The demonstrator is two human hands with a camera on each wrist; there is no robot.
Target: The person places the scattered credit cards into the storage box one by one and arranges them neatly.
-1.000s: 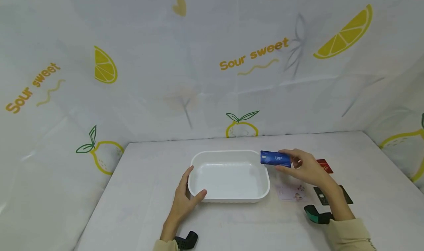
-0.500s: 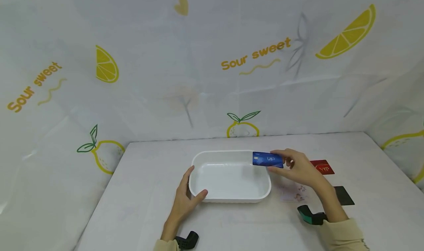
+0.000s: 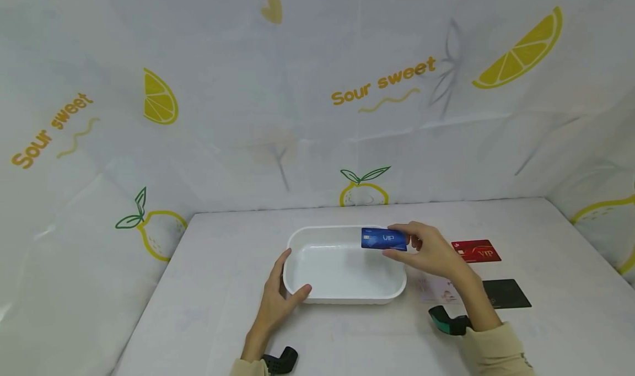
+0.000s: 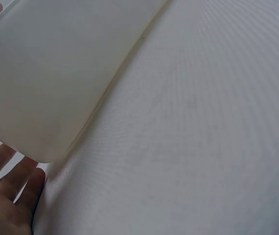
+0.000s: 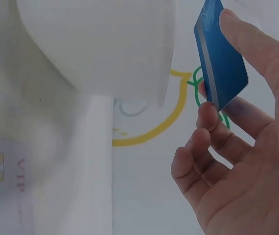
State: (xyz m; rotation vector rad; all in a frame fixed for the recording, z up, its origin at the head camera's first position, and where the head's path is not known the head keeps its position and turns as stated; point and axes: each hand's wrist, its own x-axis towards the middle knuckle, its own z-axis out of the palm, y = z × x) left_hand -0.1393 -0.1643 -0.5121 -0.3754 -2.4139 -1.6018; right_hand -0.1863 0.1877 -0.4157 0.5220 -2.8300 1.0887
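A blue VIP card [image 3: 373, 242] with a chip is pinched between the thumb and fingers of my right hand [image 3: 432, 250]. It hangs upright over the back right part of a white tray [image 3: 342, 301]. From the right wrist view, the blue card [image 5: 225, 66] shows its back with a silver stripe, the thumb on one edge and fingertips on the other. My left hand [image 3: 275, 303] grips the tray's left end, thumb over the near rim and fingers along the outer side. Fingers [image 4: 19, 178] appear at the tray wall [image 4: 56, 83] in the left wrist view.
To the tray's right lie a red VIP card [image 3: 476, 251], a black card [image 3: 508, 294] partly behind the right forearm, and a pale pink card [image 3: 439, 290]. Black wrist devices, one at the left wrist [image 3: 280, 360] and one at the right wrist [image 3: 448, 322], stick out over the white table.
My right hand has carried the blue card leftward, from the tray's right rim to over its inside. The red and black cards show more fully. My left hand stays put.
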